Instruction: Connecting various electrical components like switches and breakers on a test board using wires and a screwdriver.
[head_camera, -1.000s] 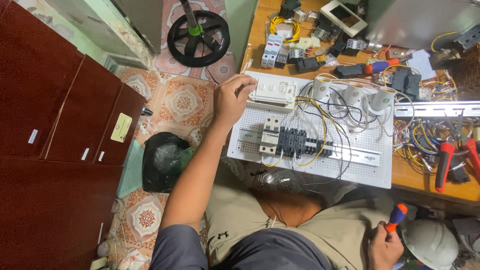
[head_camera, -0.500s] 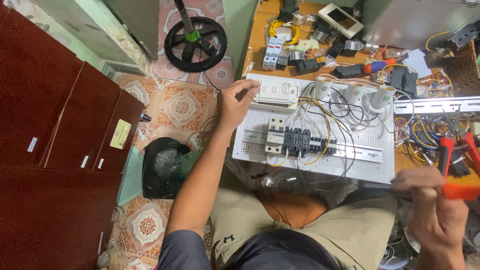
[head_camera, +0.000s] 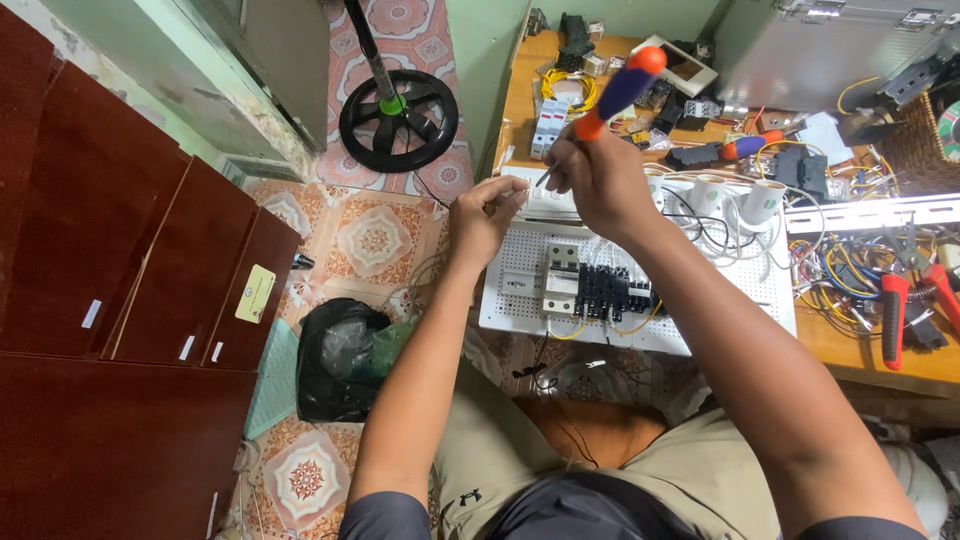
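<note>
Since the earlier frames the right hand (head_camera: 600, 178) has been brought up from beside the lap to the top left corner of the white perforated panel (head_camera: 750, 290), and the left hand (head_camera: 483, 215) has been drawn slightly back from the panel edge. The two hands are now seen close together, almost touching.

The panel is laid across the lap and against the wooden workbench (head_camera: 520, 100). Black breakers (head_camera: 605, 290) are mounted on a rail at its middle, with yellow and white wires looped about them. Three white lamp holders (head_camera: 720, 195) are set along its upper edge.

A screwdriver (head_camera: 615, 92) with an orange and blue handle is clamped in the right fist, handle raised, tip angled down toward the left hand's fingertips. The left thumb and forefinger are pinched together; what is pinched is too small to tell.

Containers: a black bin bag (head_camera: 340, 360) is seen on the tiled floor, green plastic showing inside. A grey metal case (head_camera: 800, 50) sits shut on the bench. A woven basket (head_camera: 915, 145) stands at the right edge; its contents cannot be told.

Red-handled pliers (head_camera: 892, 320) lie among loose wires.
</note>
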